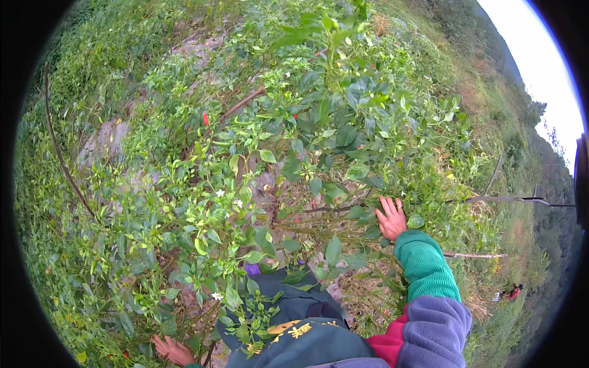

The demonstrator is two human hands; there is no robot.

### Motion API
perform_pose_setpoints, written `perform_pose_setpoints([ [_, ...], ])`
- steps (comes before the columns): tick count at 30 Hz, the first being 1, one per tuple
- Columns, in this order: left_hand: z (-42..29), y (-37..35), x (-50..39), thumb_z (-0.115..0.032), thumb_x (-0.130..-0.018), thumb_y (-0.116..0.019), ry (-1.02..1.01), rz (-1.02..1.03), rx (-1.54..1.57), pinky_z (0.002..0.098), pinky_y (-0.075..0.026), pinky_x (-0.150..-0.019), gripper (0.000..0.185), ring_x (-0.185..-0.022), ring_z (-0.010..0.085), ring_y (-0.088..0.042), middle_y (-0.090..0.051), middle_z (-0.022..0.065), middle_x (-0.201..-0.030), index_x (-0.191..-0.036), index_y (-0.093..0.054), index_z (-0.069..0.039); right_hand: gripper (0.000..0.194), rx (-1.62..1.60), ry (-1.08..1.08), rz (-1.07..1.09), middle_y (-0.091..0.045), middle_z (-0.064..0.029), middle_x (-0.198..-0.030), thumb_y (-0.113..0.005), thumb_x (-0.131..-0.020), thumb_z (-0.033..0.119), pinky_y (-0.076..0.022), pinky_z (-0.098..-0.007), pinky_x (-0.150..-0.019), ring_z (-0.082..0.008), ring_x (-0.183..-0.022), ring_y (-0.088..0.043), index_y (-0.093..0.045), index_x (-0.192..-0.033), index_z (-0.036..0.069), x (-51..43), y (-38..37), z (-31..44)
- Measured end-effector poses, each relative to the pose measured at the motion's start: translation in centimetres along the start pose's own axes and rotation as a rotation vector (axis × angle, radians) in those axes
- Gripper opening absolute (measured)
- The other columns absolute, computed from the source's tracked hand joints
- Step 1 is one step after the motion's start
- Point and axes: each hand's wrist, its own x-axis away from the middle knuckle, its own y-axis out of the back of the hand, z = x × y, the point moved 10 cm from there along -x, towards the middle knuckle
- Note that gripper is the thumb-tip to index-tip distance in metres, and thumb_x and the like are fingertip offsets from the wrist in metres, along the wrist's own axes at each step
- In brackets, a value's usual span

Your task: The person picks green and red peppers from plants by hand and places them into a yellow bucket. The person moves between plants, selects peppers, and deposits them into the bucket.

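Note:
Chili pepper plants (pixel 271 156) with green leaves and small white flowers surround me. My right hand (pixel 391 221), in a green ribbed cuff, reaches forward among their stems and leaves. Its fingers are extended and a little apart, with nothing seen in them. Low at the left, my left hand (pixel 174 350) is amid the foliage, fingers spread and nothing visible in its grasp. A red chili pepper (pixel 205 119) hangs well ahead of both hands. Nearer are a green chili pepper (pixel 200 247) and a white flower (pixel 217 296). Leaves partly cover my dark apron (pixel 294 294).
A bare stake (pixel 62 158) leans at the left, and a brown stick (pixel 244 102) slants through the plants ahead. Another thin pole (pixel 501 198) extends beyond my right hand. Greyish sheeting (pixel 103 142) shows between rows. Dry straw (pixel 368 294) covers ground near my right arm.

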Motion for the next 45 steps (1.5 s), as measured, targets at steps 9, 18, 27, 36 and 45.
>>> perform_pose_setpoints([
  [9,-1.0,-1.3,-1.3,-0.037,-0.086,-0.043,0.129,0.183,-0.141,0.0534,-0.032,-0.097,0.046,-0.123,0.0448,-0.034,-0.037,0.0229,-0.136,-0.122,-0.051,-0.008,0.043,0.065,0.022,0.0,-0.041,-0.0187,-0.131,-0.065,-0.065,0.026,-0.0203,-0.0519,-0.104,-0.0345,-0.124,-0.036,-0.064,-0.103,0.007,-1.6,-2.8,-4.5],
  [18,-18.0,-4.1,-7.0,-0.037,-0.088,-0.044,0.216,0.013,0.14,0.0489,-0.04,-0.089,0.051,-0.118,0.0399,-0.04,-0.039,0.0219,-0.133,-0.128,-0.043,-0.005,0.044,0.007,0.094,-0.012,-0.045,-0.0139,-0.126,-0.064,-0.068,0.028,-0.0206,-0.0525,-0.102,-0.0321,-0.12,-0.038,-0.062,-0.109,0.013,-0.8,-14.6,-15.9],
  [27,-25.5,-14.1,-0.2,-0.037,-0.09,-0.045,0.831,0.051,1.295,0.0445,-0.048,-0.081,0.058,-0.113,0.0349,-0.047,-0.041,0.0209,-0.131,-0.135,-0.034,-0.002,0.036,0.151,0.216,0.321,-0.05,-0.0129,-0.12,-0.053,-0.08,0.025,-0.015,-0.058,-0.104,-0.032,-0.123,-0.036,-0.061,-0.113,0.012,-4.1,-28.5,-23.3],
  [36,-65.1,7.7,-16.1,-0.01,-0.081,-0.065,-0.171,0.33,1.277,0.0356,-0.042,-0.096,0.055,-0.115,0.0281,-0.052,-0.052,0.0202,-0.126,-0.129,-0.042,0.004,0.019,-0.451,0.601,0.73,-0.061,-0.0237,-0.075,-0.058,-0.07,0.015,-0.0487,-0.0477,-0.067,-0.0395,-0.075,-0.061,-0.064,-0.08,-0.001,-11.4,-9.2,-16.1],
  [45,-67.3,15.5,-31.1,-0.013,-0.084,-0.063,-0.302,-0.124,1.249,0.034,-0.04,-0.096,0.053,-0.114,0.0226,-0.051,-0.054,0.014,-0.123,-0.13,-0.042,-0.001,0.01,-1.014,1.278,-0.168,-0.055,-0.0227,-0.077,-0.05,-0.083,0.009,-0.0479,-0.04,-0.067,-0.0339,-0.076,-0.057,-0.051,-0.082,-0.001,-16.0,21.4,-2.8],
])
